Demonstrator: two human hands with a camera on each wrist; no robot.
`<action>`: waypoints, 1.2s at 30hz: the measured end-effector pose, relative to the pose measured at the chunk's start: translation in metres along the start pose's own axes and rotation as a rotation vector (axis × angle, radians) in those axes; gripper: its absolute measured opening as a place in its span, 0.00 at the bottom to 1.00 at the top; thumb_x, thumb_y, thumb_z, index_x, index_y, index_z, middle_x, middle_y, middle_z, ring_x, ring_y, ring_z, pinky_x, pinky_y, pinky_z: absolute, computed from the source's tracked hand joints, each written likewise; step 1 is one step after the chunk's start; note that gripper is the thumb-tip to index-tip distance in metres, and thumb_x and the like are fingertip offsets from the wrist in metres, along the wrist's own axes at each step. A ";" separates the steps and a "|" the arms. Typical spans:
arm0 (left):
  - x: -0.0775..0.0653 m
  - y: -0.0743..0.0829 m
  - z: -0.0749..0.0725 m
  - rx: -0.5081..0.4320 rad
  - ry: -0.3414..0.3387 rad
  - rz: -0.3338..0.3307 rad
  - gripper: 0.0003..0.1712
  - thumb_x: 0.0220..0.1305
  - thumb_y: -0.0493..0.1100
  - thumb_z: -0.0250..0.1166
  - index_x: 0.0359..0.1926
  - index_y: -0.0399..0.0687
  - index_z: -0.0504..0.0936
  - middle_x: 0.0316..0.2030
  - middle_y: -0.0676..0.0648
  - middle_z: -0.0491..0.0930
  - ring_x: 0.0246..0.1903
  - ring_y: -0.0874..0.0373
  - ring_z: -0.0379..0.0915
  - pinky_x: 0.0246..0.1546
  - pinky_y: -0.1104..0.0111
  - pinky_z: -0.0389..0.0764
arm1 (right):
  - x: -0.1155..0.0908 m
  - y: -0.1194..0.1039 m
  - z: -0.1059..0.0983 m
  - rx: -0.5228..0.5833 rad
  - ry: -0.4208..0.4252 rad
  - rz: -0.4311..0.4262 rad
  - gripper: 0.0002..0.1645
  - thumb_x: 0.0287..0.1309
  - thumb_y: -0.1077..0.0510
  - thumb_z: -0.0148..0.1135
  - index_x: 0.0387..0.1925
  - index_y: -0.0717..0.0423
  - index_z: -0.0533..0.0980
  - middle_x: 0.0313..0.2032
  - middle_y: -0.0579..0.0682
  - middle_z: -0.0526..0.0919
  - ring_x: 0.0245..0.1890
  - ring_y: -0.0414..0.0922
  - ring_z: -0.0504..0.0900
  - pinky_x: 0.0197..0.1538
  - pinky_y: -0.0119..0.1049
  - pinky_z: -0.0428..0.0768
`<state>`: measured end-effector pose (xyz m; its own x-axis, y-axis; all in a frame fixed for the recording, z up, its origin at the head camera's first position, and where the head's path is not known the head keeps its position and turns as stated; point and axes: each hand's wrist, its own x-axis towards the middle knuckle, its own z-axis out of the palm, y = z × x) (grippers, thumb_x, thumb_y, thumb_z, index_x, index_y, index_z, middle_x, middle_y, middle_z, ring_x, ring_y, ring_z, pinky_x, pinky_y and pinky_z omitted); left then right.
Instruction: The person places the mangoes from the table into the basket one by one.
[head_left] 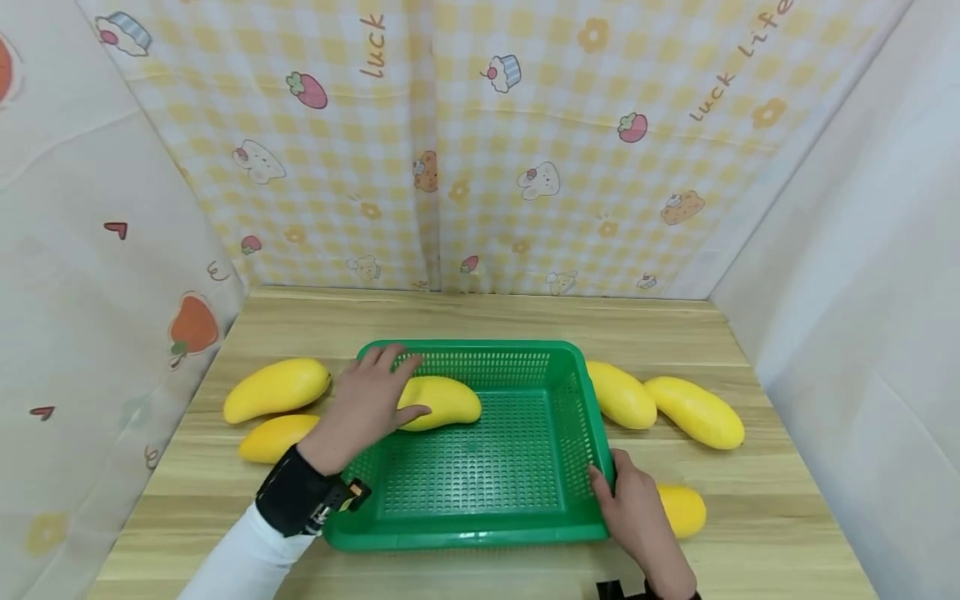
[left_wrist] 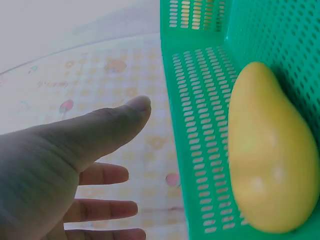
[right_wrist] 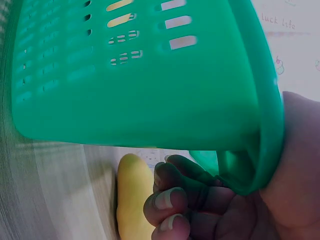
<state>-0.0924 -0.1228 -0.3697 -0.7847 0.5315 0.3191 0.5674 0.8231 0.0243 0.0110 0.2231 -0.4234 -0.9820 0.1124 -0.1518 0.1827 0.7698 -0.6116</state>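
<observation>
Gripping the green basket (head_left: 465, 538) by its right side, the right hand (head_left: 637, 504) shows me fingers curled beneath the rim, with the thumb over the inner edge near the front corner. The left hand (head_left: 367, 404) reads to me as wide, its thumb spread away from the fingers, over the basket's left side; I cannot tell whether its palm touches the rim there. On my left wrist feed, a gap shows between that thumb and the yellow mango (head_left: 453, 403), which lies inside the basket, toward its far left part.

Left of the basket I have two more mangoes: an upper left mango (head_left: 276, 390) and, just in front of it, a lower left mango (head_left: 273, 440) partly hidden by the left arm. Right of the basket I count three: an inner right mango (head_left: 624, 398) partly covered by the rim, an outer right mango (head_left: 697, 414) just beside it, and a near right mango (head_left: 684, 511) partly behind the right hand. Under the basket I see a wooden table (head_left: 480, 317); behind it hangs a checked cloth (head_left: 487, 229).
</observation>
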 end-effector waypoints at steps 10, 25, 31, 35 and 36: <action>-0.036 -0.028 -0.001 -0.140 0.099 -0.122 0.35 0.51 0.49 0.74 0.57 0.37 0.74 0.53 0.33 0.71 0.51 0.35 0.67 0.43 0.44 0.70 | 0.000 0.004 0.003 0.023 0.005 0.005 0.21 0.67 0.55 0.57 0.53 0.67 0.69 0.29 0.50 0.78 0.26 0.40 0.74 0.30 0.35 0.75; -0.075 -0.058 0.005 -0.118 0.087 -0.198 0.32 0.56 0.40 0.69 0.59 0.31 0.69 0.48 0.30 0.73 0.46 0.32 0.68 0.35 0.44 0.71 | 0.004 0.004 0.008 0.034 0.009 -0.003 0.20 0.67 0.56 0.56 0.52 0.67 0.69 0.27 0.50 0.76 0.24 0.41 0.73 0.28 0.34 0.75; -0.088 -0.068 0.007 -0.101 -0.036 -0.272 0.35 0.57 0.44 0.70 0.60 0.30 0.68 0.47 0.28 0.74 0.44 0.31 0.70 0.33 0.42 0.72 | 0.004 0.005 0.008 0.038 0.008 -0.001 0.20 0.67 0.55 0.56 0.52 0.66 0.70 0.28 0.50 0.77 0.25 0.40 0.74 0.28 0.34 0.75; -0.098 -0.073 0.015 -0.080 -0.102 -0.286 0.36 0.58 0.47 0.69 0.60 0.30 0.69 0.46 0.29 0.75 0.41 0.32 0.71 0.30 0.43 0.72 | 0.003 0.006 0.006 0.044 0.011 0.019 0.20 0.67 0.54 0.56 0.52 0.64 0.71 0.29 0.50 0.78 0.26 0.40 0.74 0.29 0.34 0.75; -0.101 -0.074 0.017 -0.071 -0.107 -0.282 0.36 0.56 0.48 0.70 0.59 0.31 0.69 0.45 0.29 0.75 0.41 0.32 0.71 0.30 0.43 0.73 | 0.003 0.007 0.006 0.045 0.015 0.021 0.20 0.67 0.54 0.56 0.52 0.64 0.71 0.30 0.50 0.78 0.26 0.40 0.74 0.29 0.34 0.75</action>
<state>-0.0597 -0.2341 -0.4197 -0.9333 0.3053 0.1891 0.3367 0.9270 0.1652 0.0093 0.2247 -0.4328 -0.9785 0.1375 -0.1537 0.2047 0.7383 -0.6427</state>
